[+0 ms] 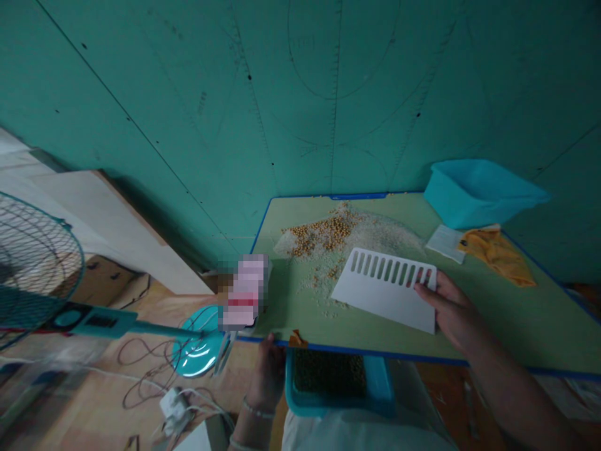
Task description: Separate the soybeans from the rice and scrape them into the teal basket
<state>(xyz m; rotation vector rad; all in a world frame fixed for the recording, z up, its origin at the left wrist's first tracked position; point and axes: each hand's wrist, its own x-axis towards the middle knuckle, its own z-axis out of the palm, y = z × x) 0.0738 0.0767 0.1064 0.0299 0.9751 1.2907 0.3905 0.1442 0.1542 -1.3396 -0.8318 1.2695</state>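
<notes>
My right hand (448,307) grips the right end of a flat white slotted scraper (385,288) that lies tilted on the green table (516,313). Just beyond the scraper lies a spread of white grains mixed with yellow beans (328,235). My left hand (267,369) is closed on the rim of a blue tray (333,382) held under the table's near edge; the tray holds dark greenish beans.
A blue tub (479,191) stands at the table's back right, with a white card (446,241) and a yellow cloth (498,254) beside it. A teal fan (42,275) with its round base (197,344) stands on the floor at left, among cables (154,376).
</notes>
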